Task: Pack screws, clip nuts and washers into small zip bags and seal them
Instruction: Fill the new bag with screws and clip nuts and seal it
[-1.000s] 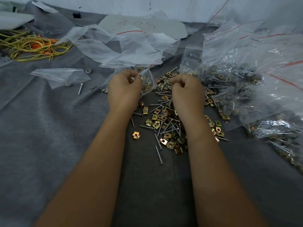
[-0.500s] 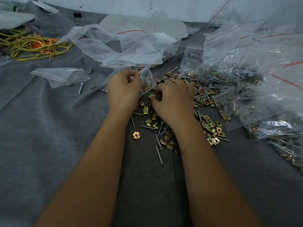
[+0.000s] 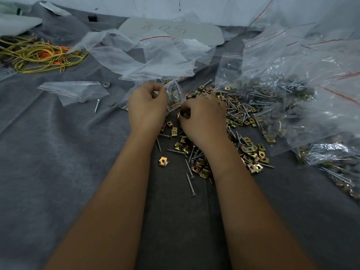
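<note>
Pinching a small zip bag [image 3: 176, 94] by its edge, the left hand [image 3: 147, 108] holds it just above the grey cloth [image 3: 58, 152]. Beside it, the right hand [image 3: 202, 121] curls its fingers round a clip nut [image 3: 180, 114] over the loose pile of screws and clip nuts [image 3: 239, 121]. One stray clip nut [image 3: 163, 161] lies apart; empty bags [image 3: 155, 59] and yellow cords [image 3: 39, 55] lie beyond.

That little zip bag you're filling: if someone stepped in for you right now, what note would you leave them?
Left hand holds the small zip bag open at its mouth; some hardware is already inside.
Right hand has its fingers curled over a clip nut just below the bag.
Loose pile of screws and clip nuts lies on the grey cloth; filled bags are stacked to the right, empty bags behind.
Left: finish filling this bag, seal it, then bag up the pile.
</note>
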### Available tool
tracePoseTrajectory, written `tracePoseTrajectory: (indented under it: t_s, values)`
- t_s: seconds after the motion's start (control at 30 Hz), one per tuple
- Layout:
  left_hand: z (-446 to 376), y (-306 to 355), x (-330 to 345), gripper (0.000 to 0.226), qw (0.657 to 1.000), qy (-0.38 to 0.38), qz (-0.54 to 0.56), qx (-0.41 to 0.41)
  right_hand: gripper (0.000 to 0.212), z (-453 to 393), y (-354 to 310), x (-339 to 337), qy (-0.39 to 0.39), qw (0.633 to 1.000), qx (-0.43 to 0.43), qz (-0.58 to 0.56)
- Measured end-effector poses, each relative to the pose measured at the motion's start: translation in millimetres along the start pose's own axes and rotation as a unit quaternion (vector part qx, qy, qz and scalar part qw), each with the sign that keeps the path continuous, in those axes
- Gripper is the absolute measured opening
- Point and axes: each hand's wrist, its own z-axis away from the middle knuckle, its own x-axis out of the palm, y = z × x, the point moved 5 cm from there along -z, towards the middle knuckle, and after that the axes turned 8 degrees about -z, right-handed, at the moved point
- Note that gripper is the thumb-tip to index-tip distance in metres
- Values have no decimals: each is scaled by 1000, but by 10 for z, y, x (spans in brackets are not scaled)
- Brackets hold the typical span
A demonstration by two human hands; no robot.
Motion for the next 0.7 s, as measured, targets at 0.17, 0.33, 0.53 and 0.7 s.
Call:
tracePoseTrajectory:
  t_s: [0.17, 0.33, 0.53, 0.7]
  values:
    - [-5, 2, 1, 14, 1000, 2, -6, 4, 14, -9, 31, 5, -25, 995, 26, -88]
    - [-11, -4, -2, 13, 1000, 3, 0, 0, 22, 4, 43, -26, -24, 976, 59, -208]
    - [-11, -6, -16, 13, 1000, 2, -7, 2, 15, 23, 152, -177, 63, 946, 96, -304]
    - [-11, -5, -84, 13, 999, 48, 18, -8, 15, 44, 265, -229, 63, 940, 145, -302]
